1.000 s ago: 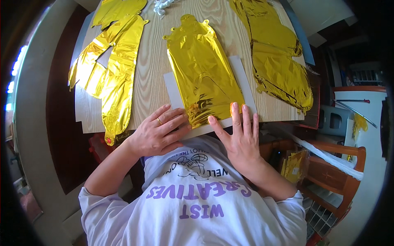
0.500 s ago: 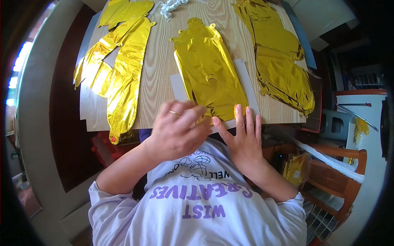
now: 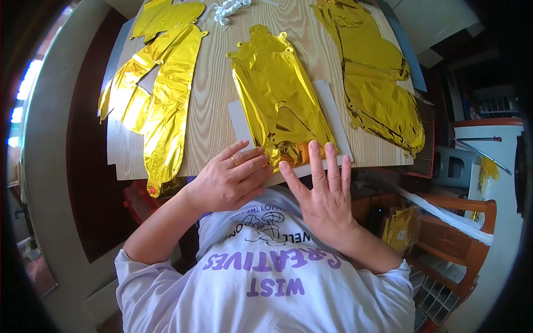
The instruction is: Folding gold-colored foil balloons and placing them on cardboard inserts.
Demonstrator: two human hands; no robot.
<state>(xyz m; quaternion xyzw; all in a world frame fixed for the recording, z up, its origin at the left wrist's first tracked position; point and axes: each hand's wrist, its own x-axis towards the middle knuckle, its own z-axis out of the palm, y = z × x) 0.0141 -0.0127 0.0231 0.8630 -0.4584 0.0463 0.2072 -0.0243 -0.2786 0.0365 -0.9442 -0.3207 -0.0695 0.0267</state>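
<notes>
A flat gold foil balloon (image 3: 280, 94), folded into a long shape with small tabs near its far end, lies over a pale card (image 3: 331, 105) at the table's front edge. At its near left corner rests my left hand (image 3: 230, 175), palm down, fingers stretched and a ring on one of them. My right hand (image 3: 323, 191) hovers at the near right end of the foil, fingers spread; whether its fingertips touch the foil I cannot tell. Neither hand grips anything.
More flat gold foil balloons lie on the wooden table (image 3: 214, 94): one group (image 3: 166, 105) at left, another (image 3: 377, 83) at right. A bundle of white ribbon (image 3: 226, 10) sits at the far edge. A wooden chair (image 3: 449, 233) with a packet of gold foil (image 3: 400, 226) stands to the right.
My left hand has come down and its fingers have straightened from a curled position. The right hand's fingers have lifted and spread slightly. The folded foil balloon has shifted slightly left.
</notes>
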